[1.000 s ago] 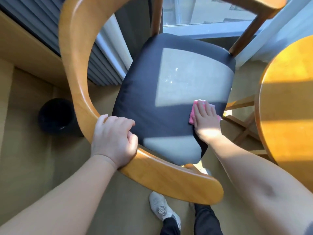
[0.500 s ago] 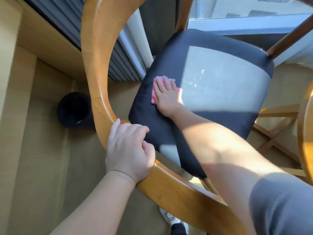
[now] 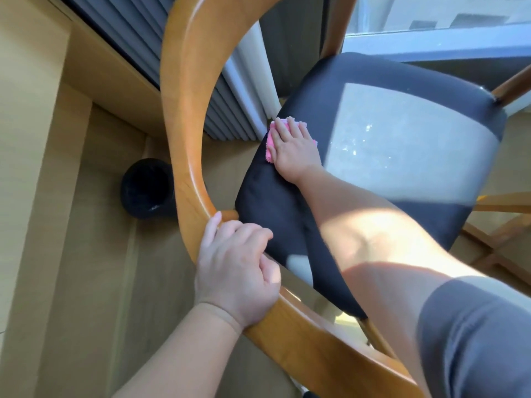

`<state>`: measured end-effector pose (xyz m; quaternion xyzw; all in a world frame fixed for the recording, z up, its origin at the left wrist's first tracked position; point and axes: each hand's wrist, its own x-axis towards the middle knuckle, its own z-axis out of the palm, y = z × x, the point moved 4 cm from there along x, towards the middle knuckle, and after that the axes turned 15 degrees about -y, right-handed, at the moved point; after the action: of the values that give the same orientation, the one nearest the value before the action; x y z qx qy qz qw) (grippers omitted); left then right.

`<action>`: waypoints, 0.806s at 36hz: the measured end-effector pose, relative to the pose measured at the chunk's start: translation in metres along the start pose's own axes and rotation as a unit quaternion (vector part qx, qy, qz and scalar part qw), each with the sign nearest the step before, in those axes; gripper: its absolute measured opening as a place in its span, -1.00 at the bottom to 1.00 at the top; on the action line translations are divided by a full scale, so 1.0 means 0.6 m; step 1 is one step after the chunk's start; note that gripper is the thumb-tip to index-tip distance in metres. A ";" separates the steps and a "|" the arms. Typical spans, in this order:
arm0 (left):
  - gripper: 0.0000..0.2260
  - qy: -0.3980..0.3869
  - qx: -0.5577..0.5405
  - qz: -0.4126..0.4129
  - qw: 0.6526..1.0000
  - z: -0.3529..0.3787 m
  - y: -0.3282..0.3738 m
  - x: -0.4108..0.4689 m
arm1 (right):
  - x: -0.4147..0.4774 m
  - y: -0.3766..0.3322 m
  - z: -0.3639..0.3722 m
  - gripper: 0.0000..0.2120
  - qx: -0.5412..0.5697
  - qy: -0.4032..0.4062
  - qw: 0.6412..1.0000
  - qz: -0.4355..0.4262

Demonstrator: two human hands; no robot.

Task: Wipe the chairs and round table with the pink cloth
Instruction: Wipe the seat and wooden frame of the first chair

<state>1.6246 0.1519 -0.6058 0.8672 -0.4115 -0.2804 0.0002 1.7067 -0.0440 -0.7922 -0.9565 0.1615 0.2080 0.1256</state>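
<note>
Pink cloth (image 3: 270, 139); black seat cushion (image 3: 373, 156); honey-orange wooden chair frame (image 3: 184, 110)

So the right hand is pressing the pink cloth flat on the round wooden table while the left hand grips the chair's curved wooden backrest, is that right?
Not quite. In the head view the right hand presses the pink cloth flat on the chair's black padded seat cushion, not on a table. The left hand does grip the curved wooden backrest.

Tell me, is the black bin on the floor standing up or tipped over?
Standing up: the black bin shows its round open mouth facing upward.
</note>
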 end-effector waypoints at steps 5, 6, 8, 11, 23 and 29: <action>-0.76 -0.006 0.013 0.002 1.000 0.003 -0.001 0.001 | -0.037 0.065 0.012 -0.50 0.065 0.004 0.997 0.029; -0.77 -0.006 0.015 0.003 1.000 0.003 -0.001 0.001 | -0.046 0.083 0.016 -0.51 0.080 0.003 0.996 0.034; -0.77 -0.007 0.021 0.005 1.000 0.002 0.001 0.001 | -0.072 0.117 0.025 -0.51 0.085 0.003 0.995 0.057; -0.75 -0.013 0.033 0.012 0.999 0.001 0.006 0.000 | -0.120 0.160 0.044 -0.49 0.078 -0.003 0.992 0.100; -0.75 -0.007 0.072 0.039 0.997 0.000 0.014 -0.004 | -0.315 0.266 0.094 -0.46 0.056 0.029 0.974 0.219; -0.74 0.007 0.079 0.039 0.996 0.003 0.015 -0.004 | -0.397 0.300 0.130 -0.47 0.145 0.042 0.952 0.266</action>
<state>1.6161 0.1481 -0.6038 0.8497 -0.4662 -0.2402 -0.0545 1.4088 -0.1242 -0.7876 -0.8580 0.4441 0.1677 0.1963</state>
